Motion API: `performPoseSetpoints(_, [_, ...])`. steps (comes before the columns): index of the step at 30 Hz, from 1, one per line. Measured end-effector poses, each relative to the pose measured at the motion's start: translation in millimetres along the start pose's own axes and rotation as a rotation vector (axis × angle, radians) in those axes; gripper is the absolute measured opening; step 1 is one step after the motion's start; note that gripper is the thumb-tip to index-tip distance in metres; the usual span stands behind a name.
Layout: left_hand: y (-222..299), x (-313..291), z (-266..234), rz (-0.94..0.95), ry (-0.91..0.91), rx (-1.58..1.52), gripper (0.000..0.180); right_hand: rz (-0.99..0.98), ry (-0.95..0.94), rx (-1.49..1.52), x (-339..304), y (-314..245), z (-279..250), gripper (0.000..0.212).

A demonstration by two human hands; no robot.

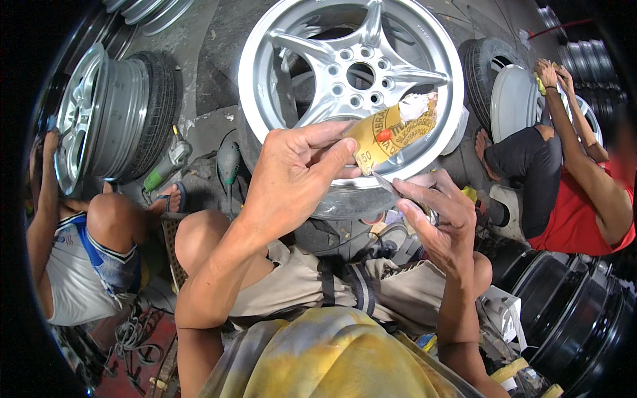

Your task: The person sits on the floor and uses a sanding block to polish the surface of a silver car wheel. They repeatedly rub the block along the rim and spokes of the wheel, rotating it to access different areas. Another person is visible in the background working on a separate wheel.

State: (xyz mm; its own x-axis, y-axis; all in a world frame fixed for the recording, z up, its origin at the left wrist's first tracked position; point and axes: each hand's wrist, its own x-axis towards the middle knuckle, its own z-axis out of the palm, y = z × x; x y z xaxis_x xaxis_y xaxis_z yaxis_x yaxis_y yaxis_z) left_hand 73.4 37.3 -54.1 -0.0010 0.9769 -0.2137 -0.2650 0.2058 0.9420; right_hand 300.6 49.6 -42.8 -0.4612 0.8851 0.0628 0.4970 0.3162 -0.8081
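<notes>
My left hand (298, 166) is closed on a tan piece of sandpaper (406, 132), pinching its near end between thumb and fingers. Printed backing faces up, with white paste (416, 106) at the far end and a small orange-red dab (383, 135) nearer my fingers. Between the thumb and fingers of my right hand (441, 222) is a small thin metal blade (385, 184). Its tip is close to the sandpaper's near edge; I cannot tell if they touch. Beyond my hands, a silver alloy wheel (255, 86) lies face up on a black tyre (338, 205).
On the left a person (86, 265) sits by a silver wheel (119, 119); a green-and-grey angle grinder (169, 160) lies nearby. At right, a person in red (577, 219) holds a yellow cloth at another wheel. Black rims (564, 298) stand at lower right; cables (136, 341) lie lower left.
</notes>
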Motion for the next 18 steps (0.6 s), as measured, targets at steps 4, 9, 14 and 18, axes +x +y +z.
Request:
performPoseSetpoints(4, [-1,1,-1,0.000,-0.002,0.004,0.028,-0.019,-0.019,0.016,1,3,1,0.029])
performPoseSetpoints(9, [-4,4,0,-0.006,0.018,0.027,0.027,0.013,-0.020,0.064,-2,10,-2,0.027])
performPoseSetpoints(14, [0,0,4,0.021,0.093,0.079,0.027,0.132,0.233,0.055,-3,64,-18,0.024])
performPoseSetpoints(18, [-11,-8,6,0.048,-0.003,0.347,0.025,0.225,0.442,0.132,-2,122,-19,0.024])
